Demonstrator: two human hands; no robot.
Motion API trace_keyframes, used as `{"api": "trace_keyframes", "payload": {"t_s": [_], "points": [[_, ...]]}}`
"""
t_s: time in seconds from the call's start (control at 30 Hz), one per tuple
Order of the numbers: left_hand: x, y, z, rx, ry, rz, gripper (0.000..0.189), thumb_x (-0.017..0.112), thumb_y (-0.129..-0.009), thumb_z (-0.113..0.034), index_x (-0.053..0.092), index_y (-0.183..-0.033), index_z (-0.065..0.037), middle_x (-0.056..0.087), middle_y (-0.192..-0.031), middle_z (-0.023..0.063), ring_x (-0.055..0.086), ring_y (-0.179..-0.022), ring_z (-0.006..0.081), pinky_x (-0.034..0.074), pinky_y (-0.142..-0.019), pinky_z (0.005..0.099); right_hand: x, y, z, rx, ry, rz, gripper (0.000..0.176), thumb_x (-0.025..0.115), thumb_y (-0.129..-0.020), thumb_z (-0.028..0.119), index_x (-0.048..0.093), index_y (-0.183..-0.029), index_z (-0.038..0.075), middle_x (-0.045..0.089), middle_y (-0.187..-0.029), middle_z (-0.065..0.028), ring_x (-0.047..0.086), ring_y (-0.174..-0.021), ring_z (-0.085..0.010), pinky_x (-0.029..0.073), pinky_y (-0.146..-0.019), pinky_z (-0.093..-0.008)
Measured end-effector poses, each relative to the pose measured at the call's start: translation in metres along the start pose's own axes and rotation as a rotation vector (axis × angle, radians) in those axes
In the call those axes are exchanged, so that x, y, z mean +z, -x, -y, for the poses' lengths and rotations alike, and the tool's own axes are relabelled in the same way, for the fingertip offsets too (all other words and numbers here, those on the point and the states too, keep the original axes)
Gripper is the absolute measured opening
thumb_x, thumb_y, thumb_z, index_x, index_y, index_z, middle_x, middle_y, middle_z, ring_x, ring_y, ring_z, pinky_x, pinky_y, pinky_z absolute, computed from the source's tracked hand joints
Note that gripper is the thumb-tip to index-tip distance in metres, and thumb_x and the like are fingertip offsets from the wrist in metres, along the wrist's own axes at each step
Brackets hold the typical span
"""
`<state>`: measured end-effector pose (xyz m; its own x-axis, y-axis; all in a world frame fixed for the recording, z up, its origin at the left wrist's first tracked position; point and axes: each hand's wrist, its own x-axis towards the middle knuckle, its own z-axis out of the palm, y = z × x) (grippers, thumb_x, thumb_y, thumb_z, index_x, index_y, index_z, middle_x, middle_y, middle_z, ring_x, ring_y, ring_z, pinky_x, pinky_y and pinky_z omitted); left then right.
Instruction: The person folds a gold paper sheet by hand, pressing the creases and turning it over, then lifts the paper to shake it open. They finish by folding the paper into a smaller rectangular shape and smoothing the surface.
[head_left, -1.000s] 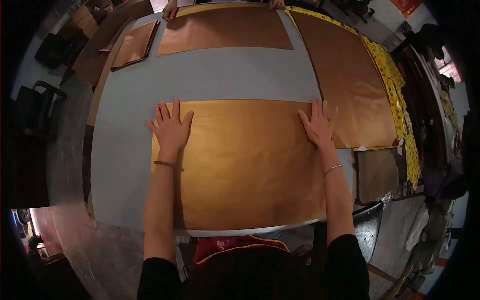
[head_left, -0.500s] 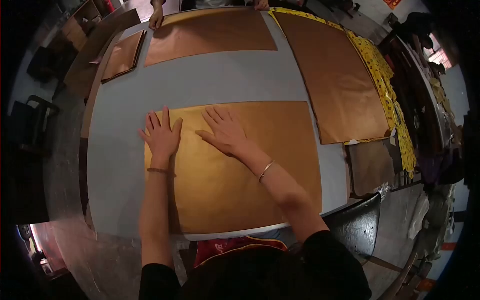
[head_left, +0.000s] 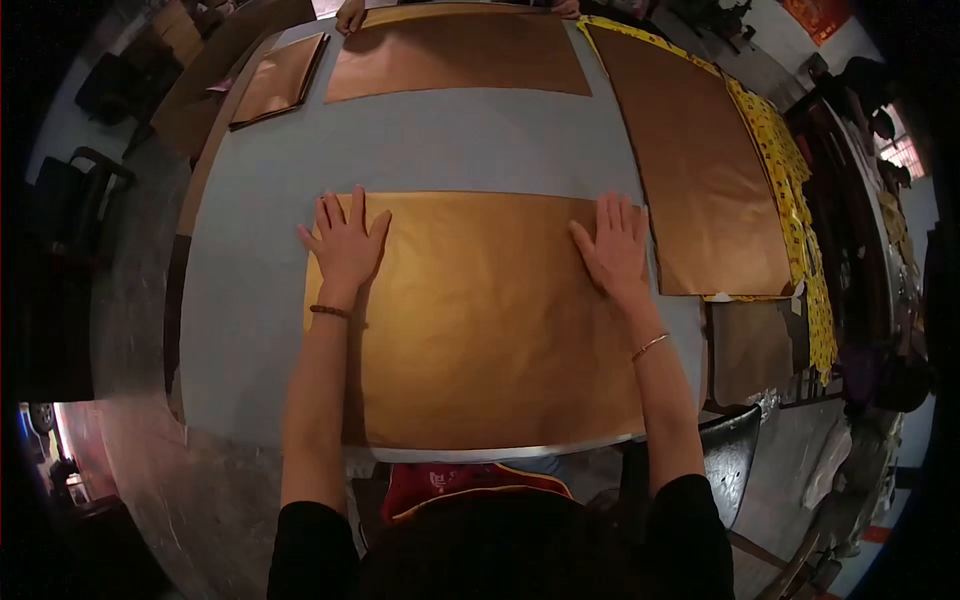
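My left hand (head_left: 347, 252) and right hand (head_left: 615, 255) lie open, gripping nothing, near the upper corners of the gold sheet (head_left: 480, 320) at frame centre; even palm pressure should best avoid creasing it on the grey table (head_left: 240, 300).

1 grey tabletop (head_left: 470, 140) bears 1 near sheet (head_left: 480, 320), 1 far sheet (head_left: 460, 65) and 1 right-side sheet (head_left: 705, 190), 3 broad ones altogether. There is 1 smaller brown pile (head_left: 277, 77), its layers too fine to count, and 1 yellow patterned cover (head_left: 779, 140). The person shows 1 left hand (head_left: 347, 252), 1 right hand (head_left: 617, 255) and 2 bracelets (head_left: 330, 311); a co-worker shows 2 other hands (head_left: 351, 16).
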<state>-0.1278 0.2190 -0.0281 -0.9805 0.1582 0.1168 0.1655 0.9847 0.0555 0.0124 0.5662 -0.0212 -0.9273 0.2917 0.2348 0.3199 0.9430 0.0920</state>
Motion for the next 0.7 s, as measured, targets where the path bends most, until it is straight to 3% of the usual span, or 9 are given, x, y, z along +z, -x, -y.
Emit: {"api": "trace_keyframes", "payload": {"t_s": [0.07,0.1,0.17,0.43,0.5,0.6,0.67,0.7], "points": [[-0.001,0.002,-0.001,0.023,0.023,-0.012,0.066,0.03,-0.091,-0.059,0.029,-0.145,-0.02,0.021,-0.15,0.0206,0.014,-0.14,0.0341,0.007,-0.105,0.0636,-0.001,-0.004,0.026,-0.271,-0.122,-0.067,0.065,0.033,-0.092,0.058,0.034,-0.142,0.016,0.031,-0.148,-0.0095,0.022,-0.138,-0.0293,0.007,-0.113,-0.0536],[-0.005,0.002,-0.003,0.013,0.045,0.014,0.066,0.031,-0.091,-0.059,0.029,-0.145,-0.02,0.021,-0.15,0.0205,0.014,-0.14,0.0345,0.006,-0.105,0.0637,-0.002,-0.007,0.033,-0.287,-0.138,-0.072,0.065,0.033,-0.092,0.058,0.034,-0.142,0.016,0.031,-0.148,-0.0095,0.022,-0.138,-0.0293,0.007,-0.113,-0.0536],[-0.006,0.002,-0.003,0.005,0.073,0.014,0.067,0.031,-0.091,-0.059,0.029,-0.145,-0.02,0.021,-0.149,0.0205,0.013,-0.14,0.0349,0.005,-0.106,0.0637,-0.006,-0.008,0.037,-0.287,-0.211,0.134,0.065,0.034,-0.091,0.059,0.033,-0.143,0.02,0.027,-0.15,-0.007,0.02,-0.139,-0.0291,0.004,-0.112,-0.0563],[-0.01,-0.002,0.003,0.02,0.039,0.045,0.065,0.037,-0.09,-0.059,0.035,-0.142,-0.021,0.022,-0.149,0.0194,0.016,-0.139,0.0351,0.007,-0.103,0.0674,-0.003,-0.01,0.036,-0.29,-0.239,0.154,0.071,0.04,-0.086,0.064,0.033,-0.143,0.023,0.022,-0.152,-0.0045,0.015,-0.141,-0.0263,0.001,-0.111,-0.0585],[-0.013,-0.001,-0.012,-0.008,-0.203,-0.023,0.067,0.036,-0.09,-0.061,0.032,-0.144,-0.02,0.023,-0.149,0.0179,0.019,-0.138,0.0358,0.013,-0.102,0.0674,-0.005,-0.009,0.036,-0.297,-0.238,0.166,0.071,0.041,-0.086,0.063,0.033,-0.143,0.023,0.022,-0.152,-0.0043,0.015,-0.141,-0.0264,0.001,-0.111,-0.0585],[-0.013,0.012,-0.085,0.275,0.192,-0.183,0.068,0.045,-0.089,-0.051,0.035,-0.138,-0.004,0.027,-0.147,0.0199,0.02,-0.138,0.0371,0.014,-0.109,0.0565,-0.006,-0.011,0.037,-0.297,-0.226,0.175,0.07,0.042,-0.085,0.062,0.033,-0.143,0.023,0.022,-0.152,-0.004,0.016,-0.141,-0.0264,0.001,-0.111,-0.0586],[-0.005,0.033,-0.142,0.538,0.47,-0.02,0.07,0.039,-0.092,-0.053,0.032,-0.139,-0.001,0.028,-0.147,0.0201,0.021,-0.138,0.0347,0.015,-0.112,0.0473,0.009,-0.011,0.031,-0.299,-0.216,0.175,0.07,0.042,-0.085,0.062,0.033,-0.143,0.023,0.022,-0.152,-0.004,0.016,-0.141,-0.0263,0.001,-0.111,-0.0587],[-0.002,0.045,-0.168,0.553,0.472,0.036,0.072,0.036,-0.093,-0.054,0.031,-0.14,-0.001,0.028,-0.147,0.0196,0.021,-0.138,0.0336,0.015,-0.112,0.0455,0.033,-0.012,0.024,-0.365,0.019,0.0,0.07,0.042,-0.086,0.062,0.033,-0.143,0.023,0.022,-0.152,-0.0041,0.016,-0.141,-0.0263,0.001,-0.111,-0.0586]]}}
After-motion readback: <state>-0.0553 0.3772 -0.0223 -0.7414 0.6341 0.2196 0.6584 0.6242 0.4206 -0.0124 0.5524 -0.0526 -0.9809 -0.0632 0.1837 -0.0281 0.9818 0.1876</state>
